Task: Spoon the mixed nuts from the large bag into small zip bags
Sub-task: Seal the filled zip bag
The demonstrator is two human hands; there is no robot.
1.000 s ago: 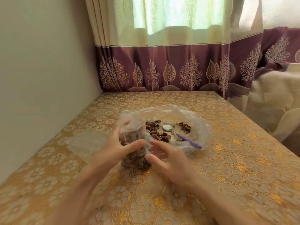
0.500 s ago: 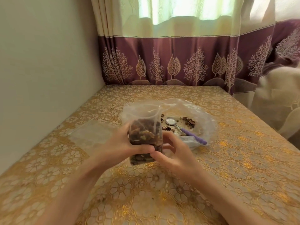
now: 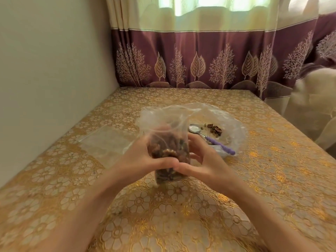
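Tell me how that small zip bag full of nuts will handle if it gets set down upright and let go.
The small zip bag is thin clear film, so it probably sags wherever the left hand and right hand stop gripping it. The nuts fill its lower part and look lumpy, so it may slump or tip. Its top looks open, so tipping could spill nuts onto the table.

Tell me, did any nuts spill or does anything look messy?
Nothing looks spilled. Both hands, left hand and right hand, hold the small bag upright. The spoon lies inside the large bag beside the leftover nuts.
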